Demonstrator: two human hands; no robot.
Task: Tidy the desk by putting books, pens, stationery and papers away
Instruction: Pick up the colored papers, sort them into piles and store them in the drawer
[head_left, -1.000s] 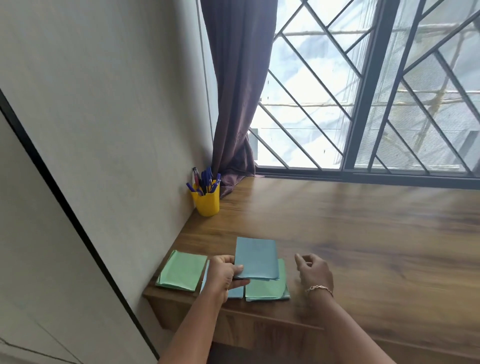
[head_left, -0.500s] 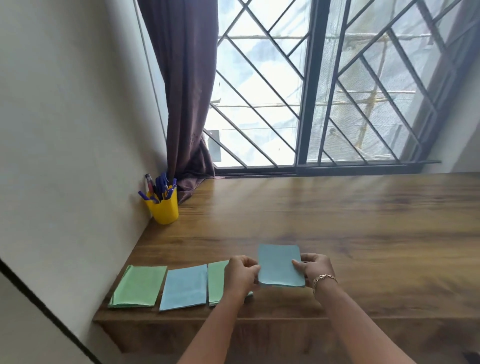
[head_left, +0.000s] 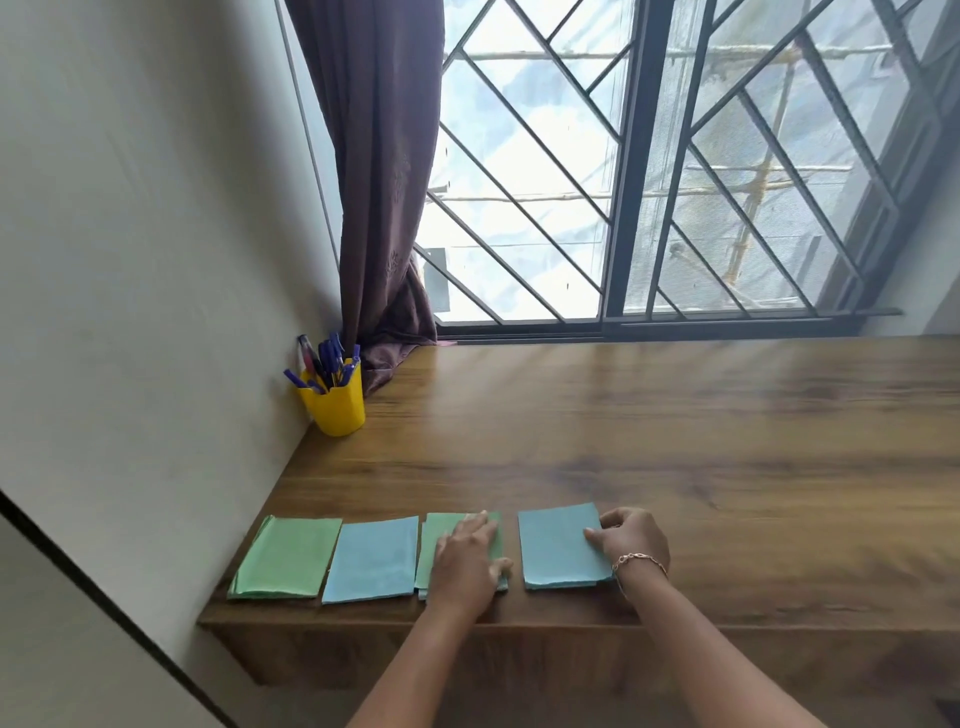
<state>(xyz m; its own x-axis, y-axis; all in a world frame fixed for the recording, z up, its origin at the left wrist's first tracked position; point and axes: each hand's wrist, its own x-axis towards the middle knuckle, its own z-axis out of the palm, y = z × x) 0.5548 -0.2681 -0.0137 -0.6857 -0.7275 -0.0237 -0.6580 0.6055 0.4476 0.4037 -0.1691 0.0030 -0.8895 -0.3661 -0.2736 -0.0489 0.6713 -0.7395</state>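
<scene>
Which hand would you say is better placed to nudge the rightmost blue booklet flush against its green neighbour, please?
Probably the right hand: its fingers already rest on the blue booklet at its right edge, well placed to push it leftward. The left hand lies flat on the green booklet and can steady it.

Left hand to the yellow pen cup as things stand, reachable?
Probably yes. The left hand rests flat on a green paper stack; bare desk lies between it and the yellow pen cup, though it's a long stretch.
</scene>
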